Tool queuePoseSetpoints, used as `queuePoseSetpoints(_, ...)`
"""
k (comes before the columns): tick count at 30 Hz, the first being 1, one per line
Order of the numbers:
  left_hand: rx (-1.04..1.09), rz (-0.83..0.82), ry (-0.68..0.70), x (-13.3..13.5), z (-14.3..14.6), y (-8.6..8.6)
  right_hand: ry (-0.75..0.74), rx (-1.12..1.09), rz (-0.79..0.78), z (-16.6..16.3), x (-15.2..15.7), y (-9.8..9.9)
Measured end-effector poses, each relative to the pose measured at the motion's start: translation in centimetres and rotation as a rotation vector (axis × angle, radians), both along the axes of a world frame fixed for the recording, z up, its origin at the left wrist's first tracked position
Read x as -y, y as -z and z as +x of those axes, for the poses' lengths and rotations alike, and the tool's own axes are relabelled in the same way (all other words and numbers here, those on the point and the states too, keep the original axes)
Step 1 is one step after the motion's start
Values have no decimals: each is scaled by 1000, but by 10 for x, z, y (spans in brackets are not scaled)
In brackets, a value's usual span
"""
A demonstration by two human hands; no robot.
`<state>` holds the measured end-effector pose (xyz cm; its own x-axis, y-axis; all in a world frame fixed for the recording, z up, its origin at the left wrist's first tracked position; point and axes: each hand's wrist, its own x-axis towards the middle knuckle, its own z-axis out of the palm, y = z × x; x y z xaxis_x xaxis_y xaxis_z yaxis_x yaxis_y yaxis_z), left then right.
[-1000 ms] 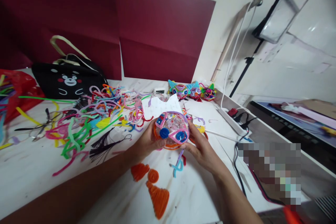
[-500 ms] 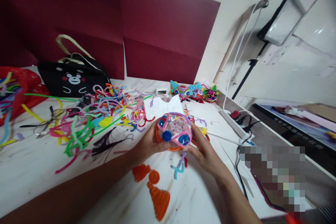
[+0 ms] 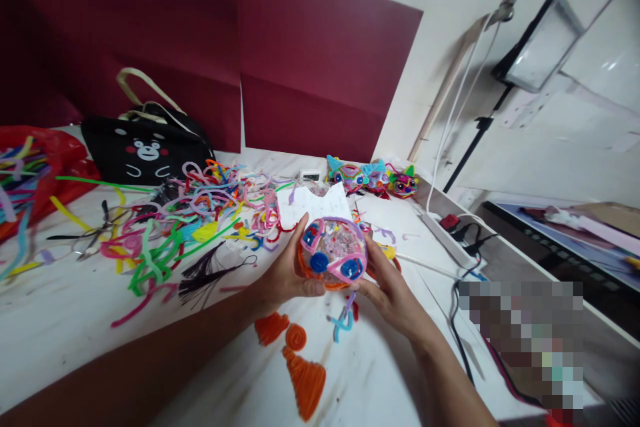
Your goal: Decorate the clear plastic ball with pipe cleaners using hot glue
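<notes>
Both hands hold a round pipe-cleaner craft face (image 3: 333, 252) above the white table (image 3: 60, 320). It has a pink outline, an orange rim, blue button eyes and a clear glittery middle. My left hand (image 3: 286, 271) wraps its left side, thumb along the lower edge. My right hand (image 3: 386, 287) grips its right side from below. Orange coiled pipe-cleaner pieces (image 3: 298, 360) lie on the table under my wrists. A small blue and purple twisted bit (image 3: 342, 317) lies just beneath the craft.
A heap of coloured pipe cleaners (image 3: 190, 213) spreads at left with scissors (image 3: 87, 237) and a black tassel (image 3: 205, 270). A black bear bag (image 3: 145, 147) and red bag (image 3: 35, 167) stand behind. Finished craft faces (image 3: 373, 177), white paper (image 3: 313, 203), a power strip (image 3: 447, 233) with cables.
The craft has been turned a little in my hands, my left fingers now reaching higher along its left edge. The view has shifted slightly; nothing on the table has moved.
</notes>
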<state>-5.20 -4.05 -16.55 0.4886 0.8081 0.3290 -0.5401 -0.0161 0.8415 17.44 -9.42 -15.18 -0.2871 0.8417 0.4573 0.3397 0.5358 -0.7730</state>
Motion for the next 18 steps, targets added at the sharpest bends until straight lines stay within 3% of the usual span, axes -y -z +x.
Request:
queuePoseSetpoints(8,-118,-4,-7,9,-2,-14,0,52,57,-1,-1,1)
queuePoseSetpoints(18,-276,208,-280,10,4,-23,31,152,169,-1,1,-4)
